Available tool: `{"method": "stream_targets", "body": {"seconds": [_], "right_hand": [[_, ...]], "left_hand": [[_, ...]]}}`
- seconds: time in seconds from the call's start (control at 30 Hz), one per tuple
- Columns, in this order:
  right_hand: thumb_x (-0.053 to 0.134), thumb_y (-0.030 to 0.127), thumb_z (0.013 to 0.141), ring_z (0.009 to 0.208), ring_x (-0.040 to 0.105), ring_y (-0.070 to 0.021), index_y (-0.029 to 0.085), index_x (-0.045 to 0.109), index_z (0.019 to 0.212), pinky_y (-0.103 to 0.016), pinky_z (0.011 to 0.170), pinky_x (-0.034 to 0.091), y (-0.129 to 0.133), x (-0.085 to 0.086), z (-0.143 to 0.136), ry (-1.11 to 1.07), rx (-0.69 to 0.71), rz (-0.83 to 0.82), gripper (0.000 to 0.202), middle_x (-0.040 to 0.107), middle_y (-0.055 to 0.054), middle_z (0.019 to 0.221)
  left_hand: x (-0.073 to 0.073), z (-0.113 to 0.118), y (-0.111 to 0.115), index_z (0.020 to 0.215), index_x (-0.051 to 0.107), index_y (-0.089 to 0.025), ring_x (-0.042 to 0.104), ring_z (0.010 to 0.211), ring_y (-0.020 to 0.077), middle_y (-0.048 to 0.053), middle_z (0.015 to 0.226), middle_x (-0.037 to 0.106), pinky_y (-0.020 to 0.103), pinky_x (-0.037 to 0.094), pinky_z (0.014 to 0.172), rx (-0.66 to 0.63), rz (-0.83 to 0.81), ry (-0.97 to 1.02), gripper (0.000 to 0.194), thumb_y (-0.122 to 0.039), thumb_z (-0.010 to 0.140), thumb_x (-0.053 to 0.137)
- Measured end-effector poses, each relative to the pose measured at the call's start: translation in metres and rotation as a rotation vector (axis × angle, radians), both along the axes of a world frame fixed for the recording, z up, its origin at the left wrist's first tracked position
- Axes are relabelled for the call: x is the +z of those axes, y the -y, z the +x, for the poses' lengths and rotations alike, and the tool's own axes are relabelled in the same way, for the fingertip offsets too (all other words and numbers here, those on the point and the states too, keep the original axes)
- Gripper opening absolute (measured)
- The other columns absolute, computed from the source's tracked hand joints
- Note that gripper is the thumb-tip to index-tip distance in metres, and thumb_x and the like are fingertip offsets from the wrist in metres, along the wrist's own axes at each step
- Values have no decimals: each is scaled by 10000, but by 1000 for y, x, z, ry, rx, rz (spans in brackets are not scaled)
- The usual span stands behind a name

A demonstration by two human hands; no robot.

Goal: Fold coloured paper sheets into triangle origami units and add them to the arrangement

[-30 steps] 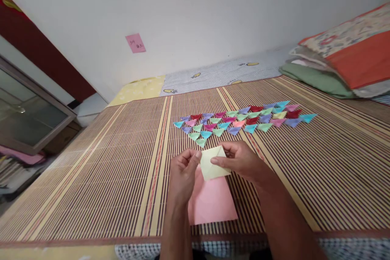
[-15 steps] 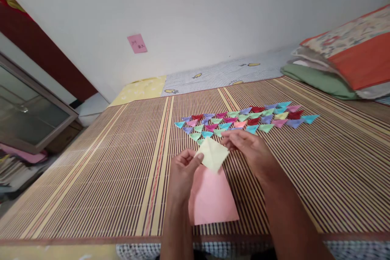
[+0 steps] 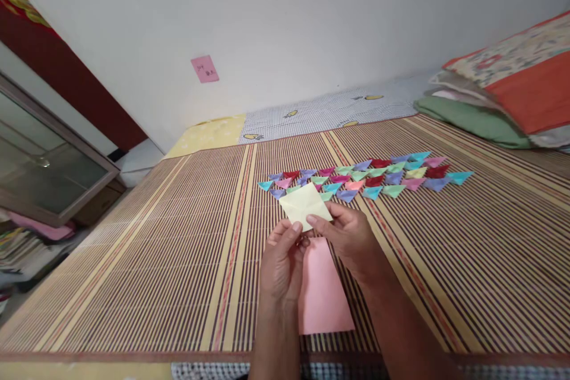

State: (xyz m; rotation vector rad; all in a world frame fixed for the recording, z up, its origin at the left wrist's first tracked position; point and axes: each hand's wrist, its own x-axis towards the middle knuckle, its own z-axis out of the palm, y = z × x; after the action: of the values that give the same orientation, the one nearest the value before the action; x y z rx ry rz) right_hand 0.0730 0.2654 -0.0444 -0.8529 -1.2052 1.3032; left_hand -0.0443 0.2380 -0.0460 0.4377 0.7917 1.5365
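A pale yellow square of paper (image 3: 305,204) with crease lines is held up above the mat, one corner toward me. My left hand (image 3: 284,255) pinches its lower left edge, thumb on top. On the lower right edge, my right hand (image 3: 350,234) grips it the same way, thumb flat on the paper and fingers underneath. Below the hands lies a pink sheet of paper (image 3: 326,297), partly hidden by my left hand and wrist. Just beyond, rows of small folded paper triangles (image 3: 394,178) in several colours spread across the mat; the yellow paper covers some of them.
A striped bamboo mat (image 3: 178,261) covers the bed. Folded bedding and a pillow (image 3: 521,95) are stacked at the far right. A pink note (image 3: 205,69) is stuck on the white wall. A glass-fronted cabinet (image 3: 40,154) stands at the left.
My right hand has come down from the paper's upper right side to grip its lower right edge. The paper has turned and risen slightly, and my left hand has shifted right.
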Motion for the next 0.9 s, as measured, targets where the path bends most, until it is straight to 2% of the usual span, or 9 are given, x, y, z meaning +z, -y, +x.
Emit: {"method": "stream_targets", "body": {"seconds": [0.1, 0.23, 0.37, 0.43, 0.53, 0.6, 0.67, 0.8, 0.9], "right_hand": [[761, 365, 806, 695, 665, -202, 167, 742, 837, -313, 645, 560, 0, 3, 6, 60, -26, 19, 201, 713, -35, 746], [713, 336, 830, 716, 653, -210, 162, 743, 844, -311, 649, 538, -1, 1, 14, 198, -4, 89, 177, 694, -32, 743], [675, 307, 858, 701, 604, -191, 165, 716, 815, -287, 603, 494, -3, 0, 21, 356, 16, 153, 154, 646, -25, 740], [656, 283, 872, 701, 574, -182, 172, 694, 778, -277, 584, 466, -3, 1, 24, 419, 24, 203, 151, 612, -21, 744], [639, 231, 874, 691, 531, -166, 186, 641, 710, -265, 572, 418, -1, 6, 24, 475, 63, 290, 170, 549, -4, 724], [634, 201, 866, 669, 504, -153, 191, 594, 667, -260, 567, 384, 1, 9, 22, 513, 82, 333, 203, 513, 11, 694], [634, 185, 857, 646, 481, -142, 193, 551, 633, -258, 560, 355, 3, 11, 19, 544, 82, 351, 239, 489, 22, 672], [667, 220, 840, 592, 470, -126, 195, 560, 649, -247, 524, 337, 3, 10, 17, 479, 105, 244, 221, 495, 37, 633], [696, 282, 844, 572, 569, -137, 189, 657, 800, -248, 528, 420, 0, 5, 19, 298, 173, 93, 110, 619, 22, 633]], "left_hand": [[1, 0, 1, 690, 702, -145, 597, 650, 104, 16, 689, 698, 208, 458, 647, -57, 47, -147, 274, -300, 614, 916], [4, -11, 2, 794, 723, -156, 552, 600, 91, -3, 707, 681, 202, 404, 560, 84, 39, -406, 294, -307, 624, 910], [12, -26, 6, 908, 731, -149, 586, 571, 88, 6, 735, 701, 197, 411, 516, 165, 25, -534, 338, -291, 650, 897], [15, -30, 8, 926, 720, -146, 551, 472, 62, -14, 712, 692, 190, 401, 471, 169, -2, -519, 373, -301, 640, 903], [17, -32, 9, 943, 712, -128, 544, 414, 73, -24, 597, 656, 161, 310, 376, 37, -19, -443, 407, -318, 639, 904], [15, -32, 9, 870, 705, -117, 541, 399, 81, -8, 522, 641, 149, 278, 350, -64, -10, -418, 359, -324, 651, 899], [12, -33, 8, 770, 679, -121, 537, 385, 79, 14, 488, 647, 143, 307, 356, -104, -3, -415, 318, -327, 661, 895], [9, -34, 6, 716, 665, -124, 615, 428, 102, 36, 516, 683, 138, 382, 381, -75, -16, -399, 330, -318, 632, 918], [8, -36, 4, 717, 668, -126, 677, 479, 127, 21, 549, 691, 136, 424, 399, -38, -35, -355, 348, -299, 593, 942]]}}
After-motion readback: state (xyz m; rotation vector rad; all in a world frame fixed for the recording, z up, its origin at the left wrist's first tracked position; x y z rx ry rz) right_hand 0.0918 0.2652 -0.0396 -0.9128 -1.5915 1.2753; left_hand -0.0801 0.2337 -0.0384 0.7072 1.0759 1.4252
